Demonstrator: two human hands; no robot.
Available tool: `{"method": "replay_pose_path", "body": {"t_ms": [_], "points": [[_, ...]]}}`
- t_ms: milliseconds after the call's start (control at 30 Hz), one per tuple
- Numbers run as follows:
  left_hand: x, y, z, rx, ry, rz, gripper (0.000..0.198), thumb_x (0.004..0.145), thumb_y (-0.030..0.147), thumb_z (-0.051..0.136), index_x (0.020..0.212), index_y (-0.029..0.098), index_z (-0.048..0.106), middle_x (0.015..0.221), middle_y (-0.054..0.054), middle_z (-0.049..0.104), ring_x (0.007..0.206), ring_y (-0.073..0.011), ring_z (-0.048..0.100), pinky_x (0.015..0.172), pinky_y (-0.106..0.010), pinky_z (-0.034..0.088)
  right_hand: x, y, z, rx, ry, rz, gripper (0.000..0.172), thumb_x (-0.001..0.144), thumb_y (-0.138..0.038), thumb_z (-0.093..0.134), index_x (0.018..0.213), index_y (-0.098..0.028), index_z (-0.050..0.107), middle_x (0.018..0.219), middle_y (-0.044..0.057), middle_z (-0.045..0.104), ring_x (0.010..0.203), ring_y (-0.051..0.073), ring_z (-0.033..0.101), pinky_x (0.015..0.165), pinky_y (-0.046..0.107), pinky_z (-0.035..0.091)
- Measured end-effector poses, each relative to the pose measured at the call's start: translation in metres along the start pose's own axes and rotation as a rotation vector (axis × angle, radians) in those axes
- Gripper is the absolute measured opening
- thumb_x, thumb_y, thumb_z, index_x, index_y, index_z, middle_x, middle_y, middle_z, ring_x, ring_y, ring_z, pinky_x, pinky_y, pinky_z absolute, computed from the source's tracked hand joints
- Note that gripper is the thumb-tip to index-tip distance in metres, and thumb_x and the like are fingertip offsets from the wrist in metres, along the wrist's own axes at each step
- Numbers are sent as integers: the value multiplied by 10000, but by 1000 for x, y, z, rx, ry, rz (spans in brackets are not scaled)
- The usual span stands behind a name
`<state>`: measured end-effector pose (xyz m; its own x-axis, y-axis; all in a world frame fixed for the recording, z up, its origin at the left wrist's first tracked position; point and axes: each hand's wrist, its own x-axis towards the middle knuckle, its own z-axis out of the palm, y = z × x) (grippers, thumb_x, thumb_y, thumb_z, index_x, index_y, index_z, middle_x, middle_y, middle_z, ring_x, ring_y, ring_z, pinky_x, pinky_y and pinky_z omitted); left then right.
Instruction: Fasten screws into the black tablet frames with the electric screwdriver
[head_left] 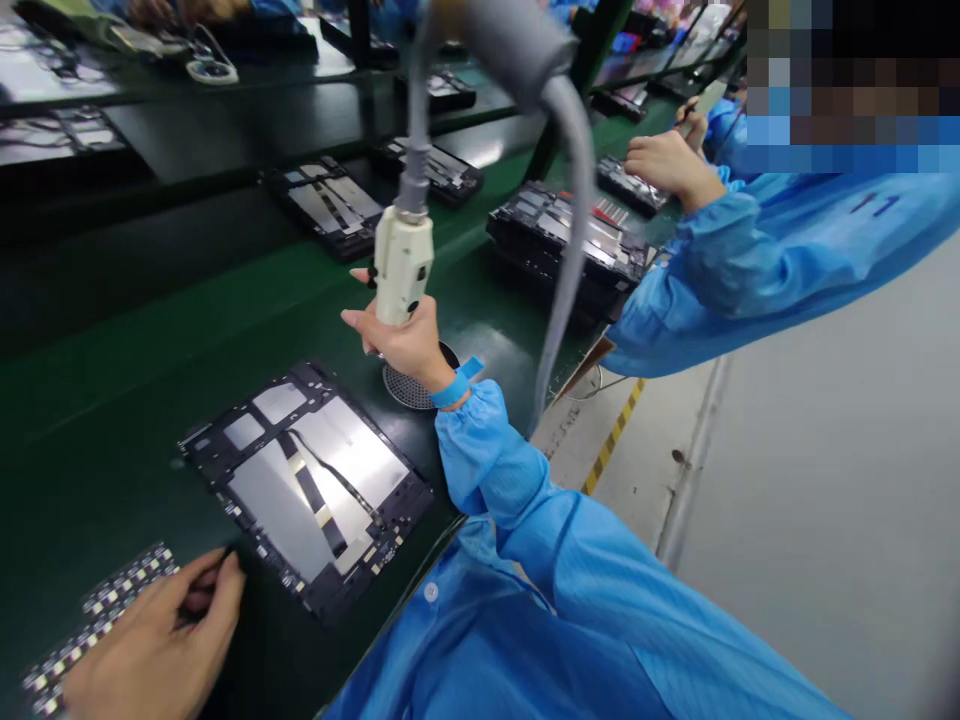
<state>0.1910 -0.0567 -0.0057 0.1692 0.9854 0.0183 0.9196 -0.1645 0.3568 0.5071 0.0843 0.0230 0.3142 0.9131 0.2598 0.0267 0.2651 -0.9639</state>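
Observation:
My right hand (409, 345) is wrapped round a white electric screwdriver (403, 262), held upright with its cord leaving the top; its lower end is hidden by my fingers. Beneath that wrist, a round perforated metal disc (409, 388) lies partly covered. My left hand (161, 635), at the lower left, pinches a small dark piece (226, 553) too small to name. Beside and under this hand are rows of small black-and-white parts (124, 590). Between my hands an opened tablet-like device (307, 480) lies flat, showing silver plates, a dark flex ribbon and a thin cable.
A thick grey hose (574, 200) hangs on the right of the screwdriver. More opened devices (326, 205) lie along the green bench (247, 290), with a stack (566, 245) further right. A co-worker's blue sleeve (720, 270) and hand (667, 165) are close by. A dark shelf (217, 130) runs behind.

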Motion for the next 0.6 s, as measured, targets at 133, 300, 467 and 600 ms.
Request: {"method": "replay_pose_path", "body": {"t_ms": [133,300,467,600], "points": [[17,24,17,-100,64,-13,359,891,447,480,923,173,710,777,-57,697,680,-221,653,633,-341,503,-16,-44,38,48,-101,-33,296,768,-435,776,822,-176,643,560,-31,590,565,151,631,674,331,593],[27,24,28,-264,70,60,301,918,371,498,963,166,714,835,-50,712,708,-186,658,681,-293,509,-48,-55,104,144,-338,80,305,745,-427,790,863,-187,642,569,-49,589,510,132,583,594,321,579],[11,12,16,-355,126,-23,227,949,337,523,1002,191,688,898,-28,743,737,-170,693,690,-260,532,-65,-26,131,-17,-340,175,395,729,-473,791,626,-207,516,571,-15,594,566,148,614,669,340,614],[-3,9,13,-407,185,70,200,976,229,487,1101,194,640,950,-12,746,811,-151,717,734,-235,554,-66,-9,131,-74,-304,170,368,711,-433,807,633,-203,530,649,17,647,686,179,672,730,342,624]]}}
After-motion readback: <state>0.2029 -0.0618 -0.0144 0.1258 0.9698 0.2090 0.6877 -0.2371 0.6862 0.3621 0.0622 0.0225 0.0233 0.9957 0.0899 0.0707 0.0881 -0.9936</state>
